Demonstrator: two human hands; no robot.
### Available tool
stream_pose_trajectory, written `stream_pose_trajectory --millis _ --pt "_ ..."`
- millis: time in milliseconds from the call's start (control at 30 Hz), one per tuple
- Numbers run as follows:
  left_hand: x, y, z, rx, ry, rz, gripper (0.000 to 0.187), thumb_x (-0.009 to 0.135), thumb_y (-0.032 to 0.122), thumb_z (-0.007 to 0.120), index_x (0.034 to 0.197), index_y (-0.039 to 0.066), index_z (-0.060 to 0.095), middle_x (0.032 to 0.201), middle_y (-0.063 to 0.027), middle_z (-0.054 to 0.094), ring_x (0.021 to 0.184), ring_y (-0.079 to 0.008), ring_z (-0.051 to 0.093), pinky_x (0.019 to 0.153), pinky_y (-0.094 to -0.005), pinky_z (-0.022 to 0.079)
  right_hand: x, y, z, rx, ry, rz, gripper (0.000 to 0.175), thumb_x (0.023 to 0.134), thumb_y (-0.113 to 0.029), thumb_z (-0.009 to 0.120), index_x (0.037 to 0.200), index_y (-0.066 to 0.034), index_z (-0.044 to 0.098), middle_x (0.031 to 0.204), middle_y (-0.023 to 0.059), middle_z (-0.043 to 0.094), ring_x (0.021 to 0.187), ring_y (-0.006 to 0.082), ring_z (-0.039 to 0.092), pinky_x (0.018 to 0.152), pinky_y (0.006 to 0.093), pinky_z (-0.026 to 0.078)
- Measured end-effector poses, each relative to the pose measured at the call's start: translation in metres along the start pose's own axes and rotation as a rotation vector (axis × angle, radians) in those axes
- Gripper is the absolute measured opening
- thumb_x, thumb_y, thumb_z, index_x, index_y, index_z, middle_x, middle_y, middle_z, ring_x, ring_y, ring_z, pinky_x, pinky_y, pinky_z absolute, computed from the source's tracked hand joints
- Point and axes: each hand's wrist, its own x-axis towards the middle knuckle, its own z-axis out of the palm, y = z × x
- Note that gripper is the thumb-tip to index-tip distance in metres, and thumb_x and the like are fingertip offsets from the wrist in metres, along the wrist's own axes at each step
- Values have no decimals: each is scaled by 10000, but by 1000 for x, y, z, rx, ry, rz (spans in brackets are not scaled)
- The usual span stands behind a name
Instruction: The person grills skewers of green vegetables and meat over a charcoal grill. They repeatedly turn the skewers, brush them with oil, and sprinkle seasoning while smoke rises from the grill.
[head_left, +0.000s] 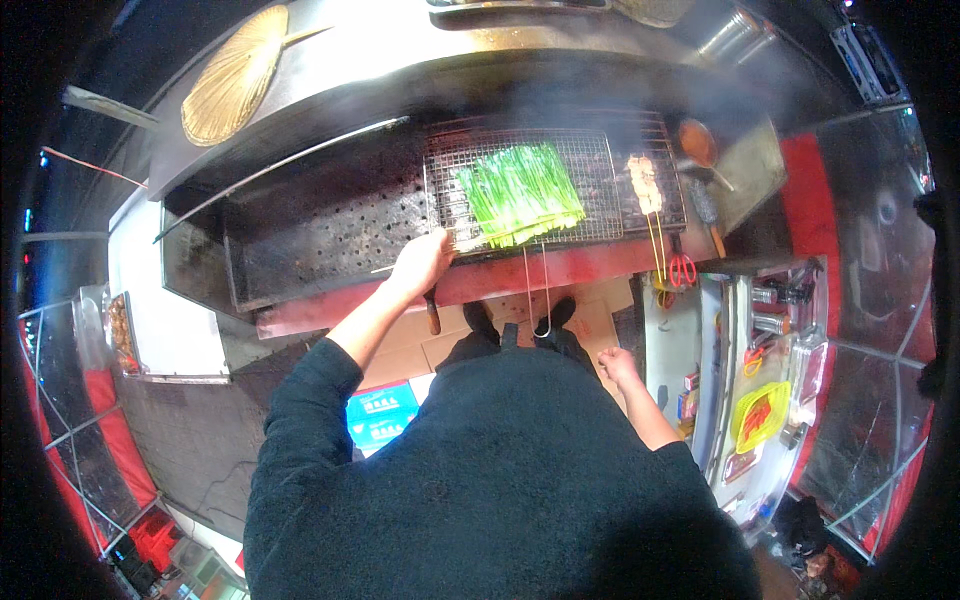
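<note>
Long green leafy stalks (521, 191), probably chives, lie side by side on a wire grilling mesh (600, 172) over the charcoal grill. A thin skewer runs across their pale lower ends. My left hand (421, 262) is closed on the skewer's left end at the mesh's front left corner. My right hand (618, 364) hangs low by my right side, its fingers curled; whether anything is in it cannot be made out. Right of the mesh, pale meat (645, 184) on two skewers lies over the grill bars.
A palm-leaf fan (238, 79) lies on the steel ledge behind. The perforated grill bed (330, 214) extends left. At the right are a sauce bowl (697, 142), a brush (705, 202), red-handled scissors (682, 270) and a yellow basket (761, 416). The mesh's long wire handle (527, 292) sticks out towards me. Smoke drifts behind.
</note>
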Motion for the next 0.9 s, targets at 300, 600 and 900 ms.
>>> stream_pose_trajectory --millis 300,600,900 --pt "2 20 -21 80 -77 97 550 849 185 637 1340 85 413 1005 -214 588 908 -386 601 784 -449 504 -10 3 -2 -10 -34 37 178 869 -189 630 783 -35 609 623 22 569 457 103 481 389 262 354" --pt "9 25 -7 163 -130 53 173 891 184 484 909 28 557 867 -202 591 812 -380 601 727 -464 488 7 12 17 89 -22 42 177 898 -180 613 941 -9 597 701 24 587 510 111 511 421 255 374" --pt "10 25 1 111 -87 64 177 881 174 465 837 34 564 814 -204 585 809 -388 592 719 -474 464 17 31 21 161 -93 66 164 882 -209 630 878 -52 585 614 -4 501 455 101 449 363 246 324"
